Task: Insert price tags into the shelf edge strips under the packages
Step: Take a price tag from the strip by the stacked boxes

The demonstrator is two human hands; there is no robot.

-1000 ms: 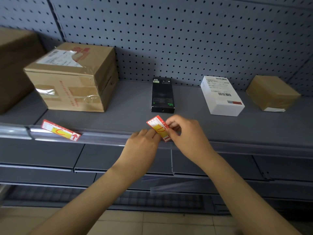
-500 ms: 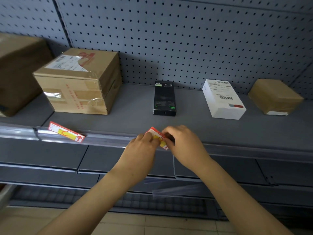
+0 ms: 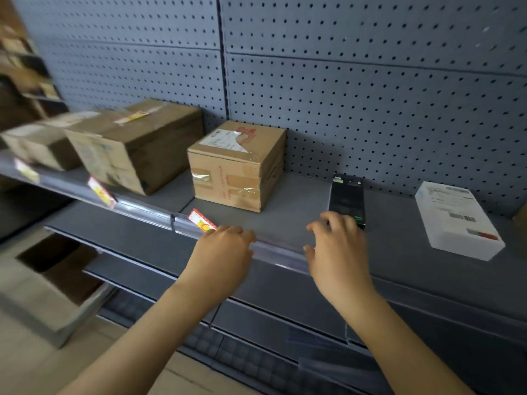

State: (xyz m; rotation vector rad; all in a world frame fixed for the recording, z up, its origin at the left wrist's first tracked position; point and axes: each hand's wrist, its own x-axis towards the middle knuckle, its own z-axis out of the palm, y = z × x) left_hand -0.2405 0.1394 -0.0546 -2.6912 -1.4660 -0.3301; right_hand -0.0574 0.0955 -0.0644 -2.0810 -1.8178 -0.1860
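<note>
The clear shelf edge strip (image 3: 278, 250) runs along the front of the grey shelf. A red and yellow price tag (image 3: 200, 220) sits in it below the taped carton (image 3: 236, 166). My left hand (image 3: 225, 248) lies palm down on the strip, fingers curled, covering that tag's right end. My right hand (image 3: 338, 246) hovers with its fingers spread at the strip in front of the black box (image 3: 346, 195), holding nothing that I can see. No tag shows in the strip under the black box. Two more tags (image 3: 101, 192) (image 3: 27, 171) sit in the strip further left.
A large carton (image 3: 134, 143) and a smaller blurred one (image 3: 37, 146) stand to the left, a white labelled box (image 3: 456, 220) to the right. Pegboard backs the shelf. Lower shelves jut out under my arms. An open bin (image 3: 57, 283) stands on the floor at lower left.
The view has swung left. My hands have parted: the left slid left along the strip to the carton's tag, the right opened. The tag they held is out of sight.
</note>
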